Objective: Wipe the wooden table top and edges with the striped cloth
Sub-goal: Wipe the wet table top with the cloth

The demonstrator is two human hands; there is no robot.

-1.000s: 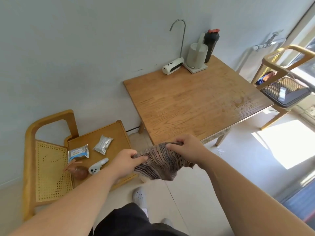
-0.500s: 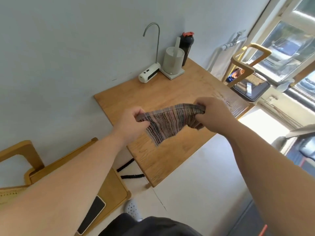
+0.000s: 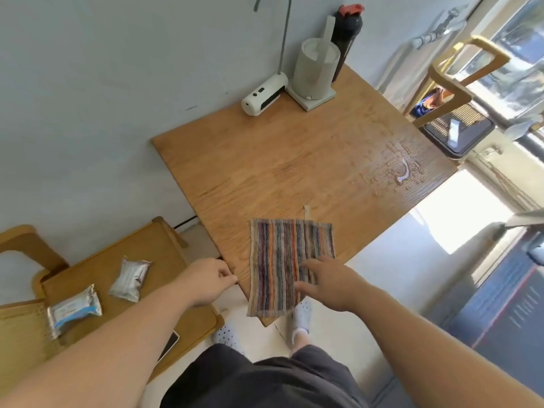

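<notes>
Striped cloth [image 3: 279,257] hides some table [image 3: 294,160] edge, right hand [image 3: 332,284] spread flat on it; left hand [image 3: 206,281] loosely curled, empty.

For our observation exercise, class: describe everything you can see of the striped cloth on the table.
The rectangular striped cloth, seemingly towelling, lies spread flat on the near corner of the light wooden table, its stripes brown, orange, blue and grey. A small pale tag sticks out at its far right corner. Its near end overhangs the table corner. The right hand rests straight fingers on its right side.
</notes>
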